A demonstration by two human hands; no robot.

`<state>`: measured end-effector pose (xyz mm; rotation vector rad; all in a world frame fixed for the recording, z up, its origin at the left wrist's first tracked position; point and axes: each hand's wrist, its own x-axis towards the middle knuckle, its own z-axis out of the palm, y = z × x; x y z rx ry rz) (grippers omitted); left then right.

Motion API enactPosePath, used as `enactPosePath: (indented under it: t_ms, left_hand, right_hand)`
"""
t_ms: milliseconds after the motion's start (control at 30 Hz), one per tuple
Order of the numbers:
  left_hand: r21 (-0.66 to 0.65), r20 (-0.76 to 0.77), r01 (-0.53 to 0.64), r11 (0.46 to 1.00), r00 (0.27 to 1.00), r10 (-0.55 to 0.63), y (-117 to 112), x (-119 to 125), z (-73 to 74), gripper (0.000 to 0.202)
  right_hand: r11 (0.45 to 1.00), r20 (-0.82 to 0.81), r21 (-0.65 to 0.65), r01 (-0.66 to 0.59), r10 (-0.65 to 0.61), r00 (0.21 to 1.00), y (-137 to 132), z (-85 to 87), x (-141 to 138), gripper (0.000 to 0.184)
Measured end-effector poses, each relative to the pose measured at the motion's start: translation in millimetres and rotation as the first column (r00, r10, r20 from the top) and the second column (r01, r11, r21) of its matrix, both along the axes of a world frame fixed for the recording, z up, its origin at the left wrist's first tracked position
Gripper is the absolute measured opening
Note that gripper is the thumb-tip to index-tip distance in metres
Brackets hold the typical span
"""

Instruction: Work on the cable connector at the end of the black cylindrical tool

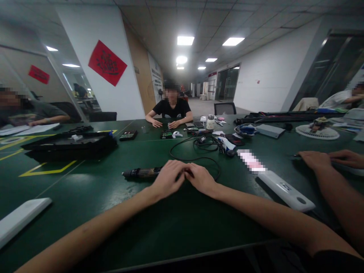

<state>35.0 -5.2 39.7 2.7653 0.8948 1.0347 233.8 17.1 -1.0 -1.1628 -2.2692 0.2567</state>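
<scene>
My left hand (169,177) and my right hand (201,179) meet above the green table (159,231), fingertips bent towards each other and nearly touching. Both sets of fingers are curled closed, and whatever may be between them is hidden. A dark electric screwdriver (140,173) lies on the table just behind my left hand, its bit pointing left. That hand covers the tool's rear end, and I cannot tell whether it touches it. Behind my right hand a black cable (196,157) loops across the table.
Left stands a black plastic housing (71,146); a white device (24,218) lies nearer. Right, another white device (287,191) lies beside a neighbour's hands (315,159). Across the table a person (172,108) sits behind circuit boards (167,134). A white fan-like disc (317,131) lies far right.
</scene>
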Motion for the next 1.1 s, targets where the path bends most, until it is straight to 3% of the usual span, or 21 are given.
enactPosePath:
  t_ms: [67, 167, 567, 733, 1100]
  left_hand:
    - [0.022, -0.068, -0.082, 0.996, 0.994, 0.083, 28, -31, -16.7, 0.031]
    - [0.013, -0.156, -0.042, 0.999, 0.987, 0.043, 42, -50, -31.4, 0.035]
    - [0.014, -0.084, -0.195, 0.981, 0.977, 0.195, 35, -33, -37.1, 0.038]
    - [0.014, -0.070, -0.124, 0.992, 0.990, 0.125, 32, -31, -37.2, 0.041]
    - [0.014, -0.080, -0.139, 0.990, 0.987, 0.140, 36, -30, -41.5, 0.046]
  right_hand:
    - [1.000, -0.016, 0.012, 0.004, -0.004, 1.000, -2, 1.7, -1, 0.010]
    - [1.000, -0.032, 0.018, -0.001, 0.001, 0.999, -4, 4.8, -2, 0.010]
    - [1.000, -0.016, -0.001, 0.024, -0.024, 1.000, -6, 7.2, -6, 0.009]
    - [1.000, -0.020, 0.015, 0.026, -0.025, 0.999, -6, 5.9, -6, 0.009]
    - [1.000, -0.023, 0.012, 0.012, -0.012, 1.000, -5, 5.6, -6, 0.007]
